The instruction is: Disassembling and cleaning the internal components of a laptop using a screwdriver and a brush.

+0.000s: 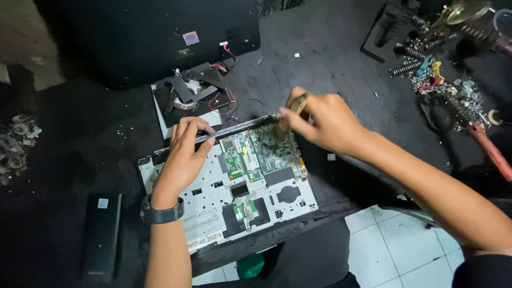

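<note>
A dark slab lies at the far left. The left hand presses flat, fingers curled over the rear edge of the opened laptop base at mid-table. The green board sits in its upper right part. The right hand grips a small brush (bristles on the board). Light, short strokes seem best, base held steady. Tools clutter the right.

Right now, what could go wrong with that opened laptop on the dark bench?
The brush in the right hand could snag small parts on the bare green circuit board. The loose red wires beside the left hand might get tugged. Small bits scattered on the bench could go missing.
</note>
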